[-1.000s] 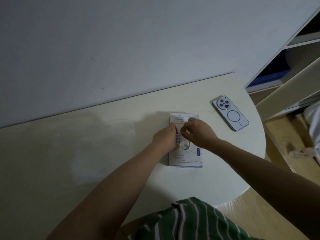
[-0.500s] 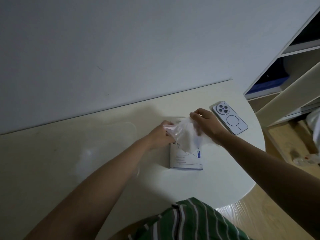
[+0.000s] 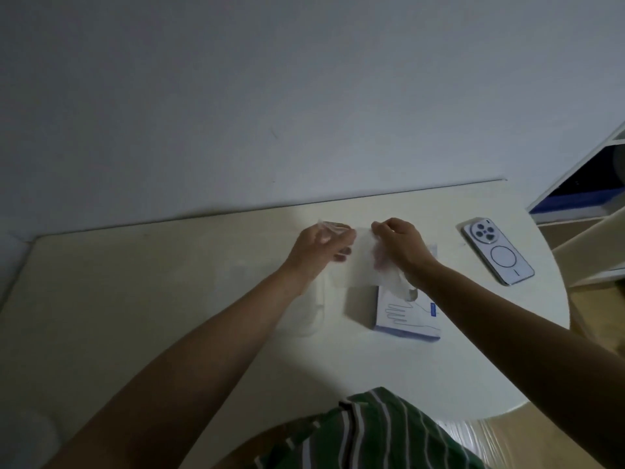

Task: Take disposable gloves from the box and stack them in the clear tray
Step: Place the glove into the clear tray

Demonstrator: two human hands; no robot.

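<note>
A thin clear disposable glove (image 3: 360,262) is stretched in the air between both hands. My left hand (image 3: 316,248) pinches its left edge and my right hand (image 3: 402,247) pinches its right edge, above the table. The white and blue glove box (image 3: 407,316) lies flat under my right wrist, with more film bunched at its opening (image 3: 402,287). The clear tray (image 3: 304,309) is faint and hard to make out, lying left of the box under my left forearm.
A pale phone (image 3: 497,252) lies face down to the right of the box, near the round table's (image 3: 439,374) right edge. A wall runs behind the table. White shelving (image 3: 581,198) stands at the far right.
Both hands pulled a glove out of the box, raised it and spread it apart. They have shifted left of the box. The camera view tilted so the table sits lower.
</note>
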